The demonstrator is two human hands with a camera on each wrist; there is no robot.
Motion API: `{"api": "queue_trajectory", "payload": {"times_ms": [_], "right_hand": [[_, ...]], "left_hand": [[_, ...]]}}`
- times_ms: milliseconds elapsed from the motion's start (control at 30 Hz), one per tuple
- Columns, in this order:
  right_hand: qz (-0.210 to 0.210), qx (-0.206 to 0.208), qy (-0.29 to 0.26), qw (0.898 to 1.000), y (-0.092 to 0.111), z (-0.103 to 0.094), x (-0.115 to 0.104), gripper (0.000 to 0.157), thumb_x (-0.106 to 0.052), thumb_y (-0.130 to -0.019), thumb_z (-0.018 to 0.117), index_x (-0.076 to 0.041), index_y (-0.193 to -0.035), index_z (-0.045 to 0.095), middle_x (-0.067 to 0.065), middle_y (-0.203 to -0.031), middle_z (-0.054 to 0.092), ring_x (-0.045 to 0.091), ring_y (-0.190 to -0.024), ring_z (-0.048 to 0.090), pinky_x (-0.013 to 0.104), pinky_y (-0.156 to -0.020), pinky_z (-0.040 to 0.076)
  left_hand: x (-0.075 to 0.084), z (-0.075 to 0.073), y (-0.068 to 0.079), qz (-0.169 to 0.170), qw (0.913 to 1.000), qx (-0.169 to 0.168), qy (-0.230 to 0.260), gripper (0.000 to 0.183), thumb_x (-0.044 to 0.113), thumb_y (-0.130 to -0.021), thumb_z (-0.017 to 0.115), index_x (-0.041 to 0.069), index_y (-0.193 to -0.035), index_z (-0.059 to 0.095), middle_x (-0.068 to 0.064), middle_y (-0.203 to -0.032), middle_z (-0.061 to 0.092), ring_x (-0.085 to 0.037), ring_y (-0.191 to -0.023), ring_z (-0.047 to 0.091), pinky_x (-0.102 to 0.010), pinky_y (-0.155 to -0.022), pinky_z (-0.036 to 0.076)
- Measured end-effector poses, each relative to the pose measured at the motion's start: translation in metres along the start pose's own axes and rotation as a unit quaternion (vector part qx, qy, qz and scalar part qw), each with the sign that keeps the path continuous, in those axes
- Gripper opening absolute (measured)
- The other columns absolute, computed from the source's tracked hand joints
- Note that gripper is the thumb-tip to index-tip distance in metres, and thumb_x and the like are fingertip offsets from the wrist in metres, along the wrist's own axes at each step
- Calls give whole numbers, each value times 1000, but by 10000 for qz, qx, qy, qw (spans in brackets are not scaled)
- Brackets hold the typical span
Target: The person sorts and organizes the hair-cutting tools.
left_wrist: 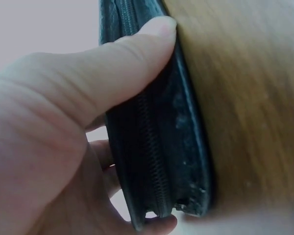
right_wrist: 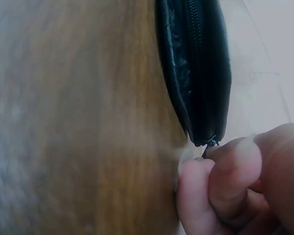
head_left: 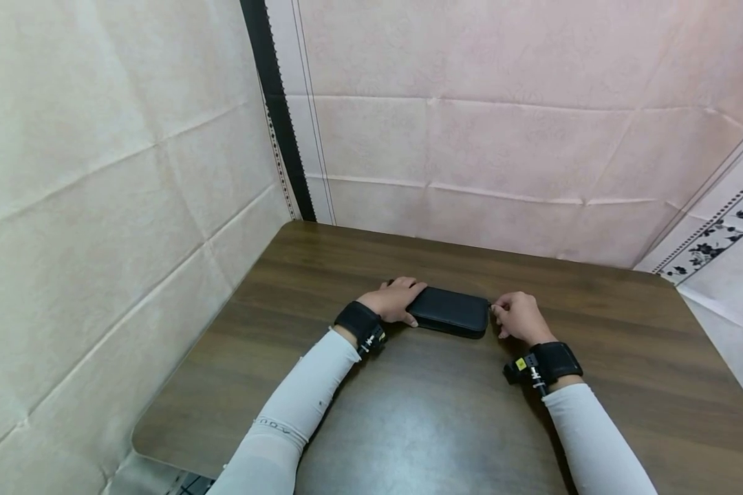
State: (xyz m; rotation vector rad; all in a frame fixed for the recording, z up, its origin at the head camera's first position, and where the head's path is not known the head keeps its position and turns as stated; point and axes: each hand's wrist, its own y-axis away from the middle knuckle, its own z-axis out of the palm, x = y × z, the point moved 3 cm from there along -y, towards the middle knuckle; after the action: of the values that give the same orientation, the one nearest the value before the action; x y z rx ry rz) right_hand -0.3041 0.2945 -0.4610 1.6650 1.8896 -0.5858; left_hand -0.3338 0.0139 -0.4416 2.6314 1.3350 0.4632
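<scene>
A black zip-around wallet [head_left: 448, 311] lies flat on the wooden table. My left hand [head_left: 397, 300] grips its left end, the thumb along the near side and the fingers around the far edge. In the left wrist view the thumb presses across the wallet's zipper [left_wrist: 151, 147], whose teeth are closed along this side. At the wallet's right end, my right hand [head_left: 521, 317] pinches the zipper pull between thumb and curled fingers. The right wrist view shows the zipper slider [right_wrist: 212, 141] at the wallet's corner, right at the fingertips; most of the pull is hidden by them.
The brown wood-grain table [head_left: 371, 412] has rounded corners. A pale cloth-covered wall [head_left: 501, 151] stands behind its back edge, and another pale wall [head_left: 111, 227] runs along the left side. Black wrist straps with small cameras sit on both wrists.
</scene>
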Motion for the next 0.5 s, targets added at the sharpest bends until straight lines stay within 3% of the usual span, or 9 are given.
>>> {"api": "queue_trajectory", "payload": {"times_ms": [333,433,500], "right_hand": [[212,-164,-156,9995,0,0,6,19,-11,-98,52,-1,-95,68,11,-75,61,18,-49,62,31,-48,51],[124,-345,88,9993,5,-5,-2,24,-16,-100,50,1,-102,66,12,-76,63,18,-50,62,31,-49,51],[-110,-327,381,9987,13,-15,-15,32,-25,-102,48,1,-112,64,13,-83,65,19,-58,64,33,-54,52]], "left_hand": [[-1,3,-3,32,10000,-11,12,93,50,-86,67,20,-156,14,-6,-159,16,-25,-148,12,-53,-115,21],[-2,2,-3,145,9998,68,133,96,54,-84,67,25,-156,10,-6,-161,12,-26,-148,9,-58,-115,15],[-3,-2,0,293,9990,298,162,100,61,-81,65,31,-156,6,-3,-162,6,-27,-149,2,-62,-114,10]]}}
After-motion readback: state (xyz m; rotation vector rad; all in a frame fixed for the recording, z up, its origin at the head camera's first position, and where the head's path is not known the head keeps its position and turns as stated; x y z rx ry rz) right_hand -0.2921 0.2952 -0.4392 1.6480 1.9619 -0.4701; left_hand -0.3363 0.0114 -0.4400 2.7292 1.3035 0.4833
